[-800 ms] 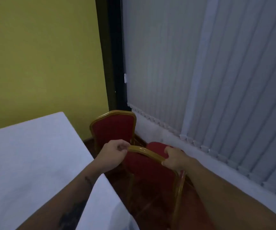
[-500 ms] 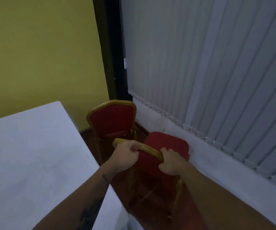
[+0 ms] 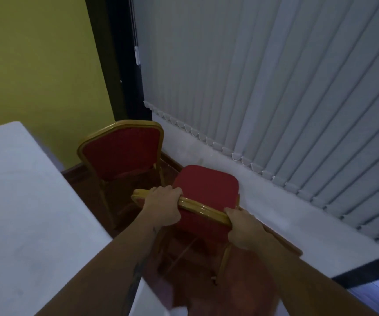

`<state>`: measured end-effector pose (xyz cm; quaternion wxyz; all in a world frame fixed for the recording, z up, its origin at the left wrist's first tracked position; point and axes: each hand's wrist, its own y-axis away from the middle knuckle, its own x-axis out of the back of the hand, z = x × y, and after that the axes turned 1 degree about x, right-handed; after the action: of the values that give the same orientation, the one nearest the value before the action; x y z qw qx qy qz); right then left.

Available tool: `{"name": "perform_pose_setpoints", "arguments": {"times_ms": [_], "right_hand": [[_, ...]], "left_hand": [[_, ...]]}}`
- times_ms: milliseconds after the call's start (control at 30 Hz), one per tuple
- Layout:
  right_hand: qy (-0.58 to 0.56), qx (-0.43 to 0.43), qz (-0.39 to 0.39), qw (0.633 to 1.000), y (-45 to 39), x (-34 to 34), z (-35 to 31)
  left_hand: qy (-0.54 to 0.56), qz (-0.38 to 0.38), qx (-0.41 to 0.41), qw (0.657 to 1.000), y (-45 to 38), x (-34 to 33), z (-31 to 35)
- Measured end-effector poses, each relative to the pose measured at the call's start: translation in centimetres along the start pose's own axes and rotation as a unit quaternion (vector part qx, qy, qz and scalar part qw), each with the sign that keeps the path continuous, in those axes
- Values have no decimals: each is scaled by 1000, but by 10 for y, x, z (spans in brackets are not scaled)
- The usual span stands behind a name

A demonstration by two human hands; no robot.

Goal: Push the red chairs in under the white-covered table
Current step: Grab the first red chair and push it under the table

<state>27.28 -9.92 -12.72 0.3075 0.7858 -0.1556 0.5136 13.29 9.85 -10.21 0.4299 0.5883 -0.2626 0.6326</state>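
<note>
A red chair with a gold frame [image 3: 206, 185] stands in front of me, its seat pointing away toward the blinds. My left hand [image 3: 163, 206] and my right hand [image 3: 243, 229] both grip the gold top rail of its backrest. A second red chair [image 3: 122, 151] stands behind it by the yellow wall, its backrest facing me. The white-covered table [image 3: 24, 201] fills the left side; my left forearm crosses over its corner. Neither chair's seat is under the table.
Grey vertical blinds [image 3: 275, 87] hang on the right above a pale ledge [image 3: 298, 213]. A yellow wall [image 3: 35, 65] and a dark frame [image 3: 115, 76] close the corner. The strip of brown floor between table and ledge is narrow.
The near chair has swung away from the table, so more of its seat shows. Both hands stayed on its top rail, and my view has tilted down.
</note>
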Motion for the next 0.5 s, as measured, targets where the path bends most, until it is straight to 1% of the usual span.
{"name": "perform_pose_setpoints", "arguments": {"times_ms": [133,300,400,500], "right_hand": [[-6,-8,-5,1000,0,-2,0],[14,30,-35,999,-4,7,5],[35,60,-55,996,-4,21,18],[55,66,-77,993,-5,38,40]], "left_hand": [[11,-19,24,999,-10,4,0],[-23,-32,40,998,-6,9,10],[-26,-57,44,997,-1,9,25],[-21,-74,55,996,5,7,50]]}}
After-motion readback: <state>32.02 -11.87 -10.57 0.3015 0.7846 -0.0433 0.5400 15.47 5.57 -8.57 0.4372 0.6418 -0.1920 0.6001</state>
